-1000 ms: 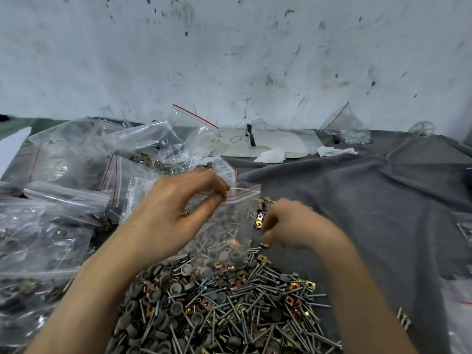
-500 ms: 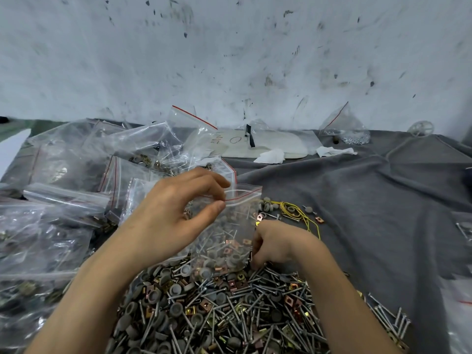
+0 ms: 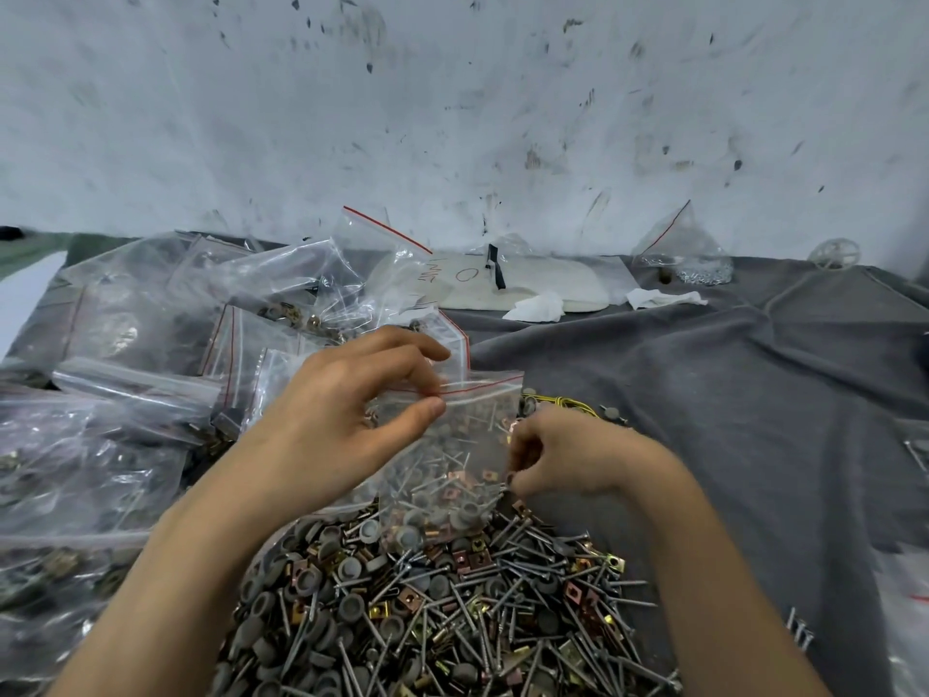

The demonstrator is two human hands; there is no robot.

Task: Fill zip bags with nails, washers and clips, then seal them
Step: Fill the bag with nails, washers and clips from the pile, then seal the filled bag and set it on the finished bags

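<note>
Grey cloth (image 3: 729, 420) under scuffed wall (image 3: 452, 118), bag-filling step under way
Left hand (image 3: 342, 425) pinches zip bag (image 3: 452, 455) at its red-lined mouth, bag part full, bottom on loose pile (image 3: 427, 606) of nails, washers, clips; right hand (image 3: 578, 460) curled at bag's right edge, what it holds can't tell; next probably drop more in, then press zip closed; handwritten "O" on white packet (image 3: 543, 284), rest unreadable

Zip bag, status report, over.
Left hand pinches zip bag top. Right hand curled at its right edge, hold unclear. Bag part-filled, above hardware pile.
</note>
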